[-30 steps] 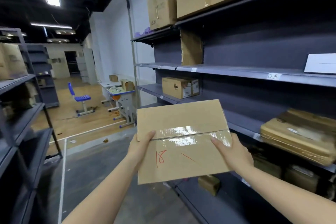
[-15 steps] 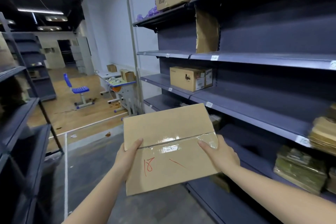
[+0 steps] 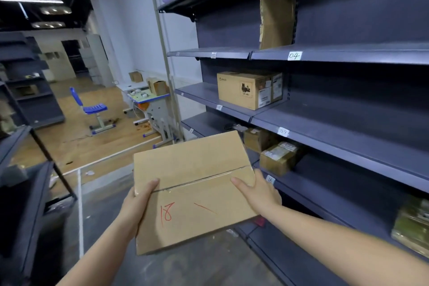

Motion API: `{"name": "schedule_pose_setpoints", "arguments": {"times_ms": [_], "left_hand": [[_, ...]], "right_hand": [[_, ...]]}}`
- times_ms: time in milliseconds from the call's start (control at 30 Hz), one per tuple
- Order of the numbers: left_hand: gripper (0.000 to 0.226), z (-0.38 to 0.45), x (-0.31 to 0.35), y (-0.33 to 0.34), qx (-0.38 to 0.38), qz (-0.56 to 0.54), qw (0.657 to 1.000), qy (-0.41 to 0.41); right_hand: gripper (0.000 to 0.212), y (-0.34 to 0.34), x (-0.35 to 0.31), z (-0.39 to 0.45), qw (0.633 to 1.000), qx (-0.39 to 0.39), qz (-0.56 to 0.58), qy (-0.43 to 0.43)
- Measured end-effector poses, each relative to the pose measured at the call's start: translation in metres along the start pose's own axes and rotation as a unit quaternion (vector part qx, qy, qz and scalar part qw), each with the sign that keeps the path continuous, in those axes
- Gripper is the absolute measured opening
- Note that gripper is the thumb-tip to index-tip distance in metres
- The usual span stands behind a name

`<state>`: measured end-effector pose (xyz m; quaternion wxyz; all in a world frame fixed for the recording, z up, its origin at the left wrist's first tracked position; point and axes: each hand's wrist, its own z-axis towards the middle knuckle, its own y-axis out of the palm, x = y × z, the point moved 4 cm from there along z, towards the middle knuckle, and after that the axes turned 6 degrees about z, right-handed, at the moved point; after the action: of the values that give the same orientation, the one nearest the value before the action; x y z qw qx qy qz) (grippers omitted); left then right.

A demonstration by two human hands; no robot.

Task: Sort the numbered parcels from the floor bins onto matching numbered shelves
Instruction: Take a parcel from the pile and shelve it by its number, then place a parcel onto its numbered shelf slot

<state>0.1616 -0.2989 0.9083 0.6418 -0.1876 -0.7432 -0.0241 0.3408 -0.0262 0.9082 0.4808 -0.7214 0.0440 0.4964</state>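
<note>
Grey concrete aisle floor (image 3: 185,269) under me, dark shelving (image 3: 348,137) running along my right. I've got the flat cardboard box (image 3: 192,190) marked "18" in red clamped between both hands in mid-air beside the shelves: left hand (image 3: 137,204) wrapped round its left edge with thumb on top, right hand (image 3: 260,193) gripping the right edge the same way. Just past it sits the shelf tag "16" (image 3: 270,179), then small parcels (image 3: 278,158) on that shelf, tags "09" (image 3: 283,131) and "04" (image 3: 294,55) higher up, a brown carton (image 3: 249,89), and far off a blue chair (image 3: 92,109) by a desk (image 3: 151,100).

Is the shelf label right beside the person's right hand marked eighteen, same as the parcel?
No, the label beside the right hand reads 16, while the parcel has 18 in red.
</note>
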Motion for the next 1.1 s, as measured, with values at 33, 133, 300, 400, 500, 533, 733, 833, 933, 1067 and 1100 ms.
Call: {"name": "schedule_pose_setpoints", "arguments": {"times_ms": [33,133,300,400,500,533,733,833,933,1067,1100], "left_hand": [[0.056,0.009,-0.002,-0.003,0.001,0.005,1.0,-0.002],[0.059,0.034,-0.009,-0.011,0.005,0.02,1.0,-0.007],[0.057,0.073,-0.018,-0.027,0.006,0.023,0.999,-0.022],[0.057,0.106,-0.019,-0.037,0.012,0.024,0.999,-0.028],[0.059,0.148,-0.015,-0.048,0.009,0.022,0.999,-0.028],[0.059,0.166,-0.013,-0.052,0.009,0.022,0.999,-0.027],[0.073,0.276,0.003,-0.082,-0.017,0.009,0.999,-0.032],[0.069,0.33,0.014,-0.095,-0.027,0.017,0.999,-0.03],[0.067,0.379,0.022,-0.105,-0.044,0.024,0.998,-0.023],[0.061,0.432,0.019,-0.111,-0.06,0.023,0.997,-0.033],[0.062,0.446,0.018,-0.111,-0.06,0.028,0.997,-0.04]], "right_hand": [[0.082,0.007,-0.002,0.008,1.0,-0.006,-0.003,0.001],[0.075,0.026,-0.01,0.028,1.0,-0.012,0.004,0.0],[0.082,0.062,-0.027,0.061,0.999,-0.037,-0.017,0.007],[0.082,0.084,-0.042,0.083,0.999,-0.043,-0.008,0.009],[0.081,0.107,-0.062,0.111,0.999,-0.036,-0.003,0.01],[0.079,0.115,-0.07,0.121,1.0,-0.03,-0.004,0.007],[0.077,0.17,-0.12,0.185,1.0,-0.009,0.008,0.022],[0.072,0.196,-0.144,0.217,0.999,0.005,0.017,0.038],[0.069,0.223,-0.163,0.245,0.998,0.017,0.034,0.056],[0.066,0.254,-0.18,0.283,0.996,0.014,0.049,0.075],[0.066,0.261,-0.184,0.294,0.996,0.013,0.046,0.08]]}}
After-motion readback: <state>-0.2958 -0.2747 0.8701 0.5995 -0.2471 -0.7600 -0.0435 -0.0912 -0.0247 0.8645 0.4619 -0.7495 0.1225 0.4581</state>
